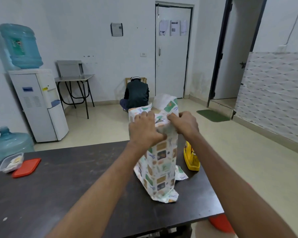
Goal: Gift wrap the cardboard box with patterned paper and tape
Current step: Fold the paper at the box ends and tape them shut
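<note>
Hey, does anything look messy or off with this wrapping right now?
Yes: the patterned paper flares loose and crumpled on the table at the bottom, and a flap stands unfolded at the top.

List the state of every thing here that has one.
wrapped box: upright on table, top end unsealed.
patterned paper: top flaps loose, standing up.
left hand: grips the paper at the top.
right hand: pinches the paper at the top.
clear container: open, lid off.
red lid: flat beside the container.
white door: closed.
water dispenser: bottle mounted.
</note>
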